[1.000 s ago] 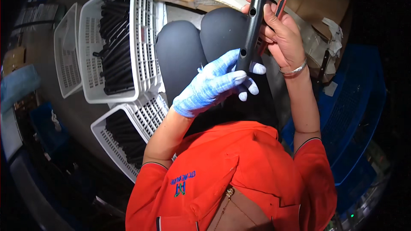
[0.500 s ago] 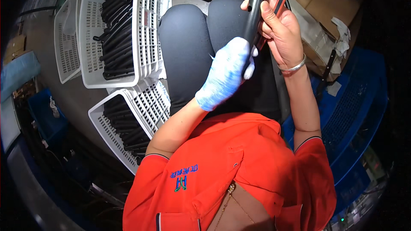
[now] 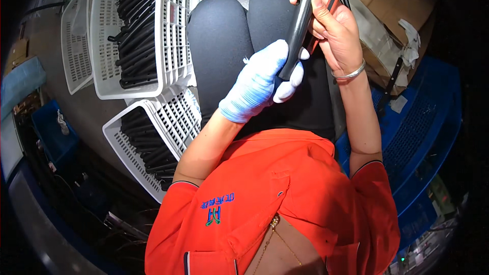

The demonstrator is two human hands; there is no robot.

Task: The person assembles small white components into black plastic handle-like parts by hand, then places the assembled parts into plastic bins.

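We see the left hand [image 3: 260, 84] in a pale blue knitted cloth glove, soft and matt, closed round a smooth, faintly sheened black tube [image 3: 300, 20] that may be rubber or plastic. The bare right hand [image 3: 338, 35] wears a shiny metal bangle [image 3: 349, 75] and grips a slim red tool [image 3: 326, 12]. White plastic lattice baskets [image 3: 173, 30] at upper left hold matt black tubes. The orange shirt [image 3: 285, 198] is woven cloth.
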